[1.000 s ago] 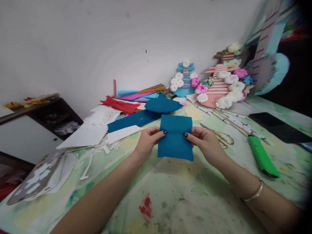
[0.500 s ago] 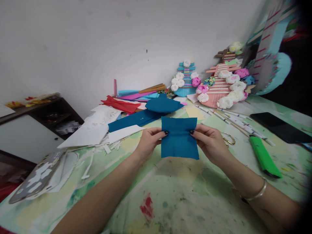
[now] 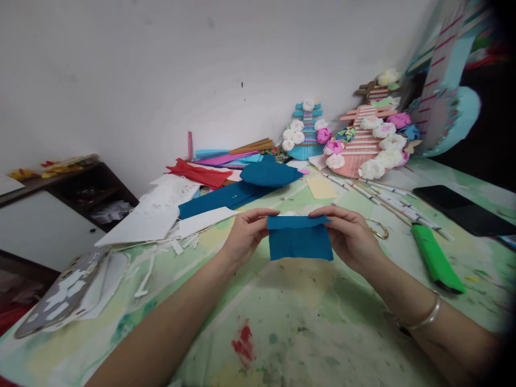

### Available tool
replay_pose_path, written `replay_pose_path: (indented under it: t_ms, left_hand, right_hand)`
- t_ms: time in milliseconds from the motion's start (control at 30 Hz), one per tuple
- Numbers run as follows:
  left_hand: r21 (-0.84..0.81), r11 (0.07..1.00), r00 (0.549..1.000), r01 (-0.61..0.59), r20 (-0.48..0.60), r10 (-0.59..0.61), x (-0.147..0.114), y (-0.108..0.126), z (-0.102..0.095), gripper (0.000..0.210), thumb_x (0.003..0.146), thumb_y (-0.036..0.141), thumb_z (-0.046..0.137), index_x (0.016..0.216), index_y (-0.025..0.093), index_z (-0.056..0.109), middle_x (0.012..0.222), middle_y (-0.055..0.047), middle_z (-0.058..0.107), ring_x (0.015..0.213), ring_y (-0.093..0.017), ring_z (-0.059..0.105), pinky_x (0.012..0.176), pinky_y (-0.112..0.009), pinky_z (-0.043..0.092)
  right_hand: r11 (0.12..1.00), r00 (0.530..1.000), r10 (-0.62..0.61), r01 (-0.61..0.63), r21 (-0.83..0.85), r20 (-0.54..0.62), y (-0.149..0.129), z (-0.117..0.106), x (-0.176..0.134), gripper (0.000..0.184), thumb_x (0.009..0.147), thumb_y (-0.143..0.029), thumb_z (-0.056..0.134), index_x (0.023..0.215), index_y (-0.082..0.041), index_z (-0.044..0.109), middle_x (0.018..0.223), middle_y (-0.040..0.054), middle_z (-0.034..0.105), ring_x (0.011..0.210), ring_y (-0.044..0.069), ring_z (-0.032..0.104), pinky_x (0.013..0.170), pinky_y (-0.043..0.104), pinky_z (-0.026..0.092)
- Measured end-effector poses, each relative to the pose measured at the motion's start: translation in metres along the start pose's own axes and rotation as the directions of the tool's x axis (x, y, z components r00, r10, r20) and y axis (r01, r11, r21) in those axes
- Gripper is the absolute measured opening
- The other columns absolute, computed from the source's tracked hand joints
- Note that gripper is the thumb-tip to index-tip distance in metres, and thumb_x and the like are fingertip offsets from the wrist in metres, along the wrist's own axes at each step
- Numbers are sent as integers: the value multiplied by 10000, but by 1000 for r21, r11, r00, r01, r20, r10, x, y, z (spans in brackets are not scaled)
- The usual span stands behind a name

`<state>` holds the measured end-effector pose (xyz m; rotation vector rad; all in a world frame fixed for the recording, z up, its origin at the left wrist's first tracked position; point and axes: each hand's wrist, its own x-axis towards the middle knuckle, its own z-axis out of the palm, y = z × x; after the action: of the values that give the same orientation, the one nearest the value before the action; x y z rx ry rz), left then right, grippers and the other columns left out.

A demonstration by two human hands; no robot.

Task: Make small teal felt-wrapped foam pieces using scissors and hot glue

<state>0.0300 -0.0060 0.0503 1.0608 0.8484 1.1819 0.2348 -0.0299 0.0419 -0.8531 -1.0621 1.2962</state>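
My left hand (image 3: pixel 245 239) and right hand (image 3: pixel 353 237) pinch thin matte blue sheet (image 3: pixel 301 243), top folded; gold loop (image 3: pixel 386 231) partly hidden behind right.

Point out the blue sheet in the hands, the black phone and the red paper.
Blue sheet (image 3: pixel 301 243): head view, the part below the fold.
Black phone (image 3: pixel 461 210): head view, middle of its dark face.
Red paper (image 3: pixel 199 173): head view, middle of its surface.

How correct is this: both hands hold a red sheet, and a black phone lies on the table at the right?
The colour is wrong: in the head view, the left hand and the right hand hold a blue sheet. A black phone indeed lies on the table at the right.
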Motion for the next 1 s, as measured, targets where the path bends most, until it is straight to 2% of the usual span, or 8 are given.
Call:
replay_pose_path:
  t_ms: [167,300,467,533,600,667,833,1000]
  left_hand:
    - [-9,1000,1000,0,22,0,1,-1,-3,125,615,199,752,739,179,756,649,-9,649,563,-82,541,544,-205,421]
    - [-7,1000,1000,-1,31,2,0,-2,-3,108,624,186,734,730,170,750,616,-1,628,530,-70,520,527,-196,411]
    - [-25,1000,998,6,58,-4,1,-3,-3,128,612,153,684,725,148,744,634,-10,638,548,-81,528,524,-196,410]
    - [-28,999,998,-26,52,28,1,-3,-4,135,650,199,659,725,127,744,665,-34,652,592,-99,548,543,-203,422]
    - [-10,997,997,-73,31,73,1,-6,-4,194,710,288,650,728,116,739,701,-55,663,641,-117,566,570,-215,435]
    - [56,992,993,-117,17,117,2,-9,-5,210,713,333,694,737,127,730,710,-49,664,660,-116,568,589,-216,437]
    - [224,962,987,-158,27,156,5,-16,-8,190,612,221,802,764,156,707,703,-10,655,653,-94,558,601,-201,430]
    - [202,971,992,-124,7,125,6,-12,-10,293,610,224,805,875,165,695,613,30,594,589,-82,540,566,-202,439]
  right_hand:
    - [1000,999,-8,8,20,31,0,0,0,118,684,-194,642,735,-222,745,753,25,655,651,143,551,591,267,445]
    - [999,999,-2,0,48,46,1,-2,1,136,663,-149,629,716,-193,746,677,15,619,597,106,503,538,221,396]
    - [996,998,-16,11,93,54,0,-2,0,167,652,-125,592,697,-163,749,665,33,618,606,105,486,535,217,380]
    - [994,996,-52,45,104,66,1,-1,0,163,669,-150,588,684,-155,750,702,52,636,631,117,485,547,226,387]
    - [994,995,-80,75,80,56,3,-1,1,146,710,-193,614,682,-157,753,741,62,652,651,120,478,564,229,391]
    - [996,995,-90,89,28,29,6,-1,2,130,742,-244,660,687,-169,750,748,54,656,655,115,473,575,226,390]
    - [988,994,-107,109,-112,23,12,-2,5,112,657,-269,783,694,-184,720,673,18,635,637,116,520,564,228,405]
    - [977,990,-137,140,-161,29,11,-4,6,179,605,-217,806,746,-177,704,679,0,621,629,105,546,557,216,437]
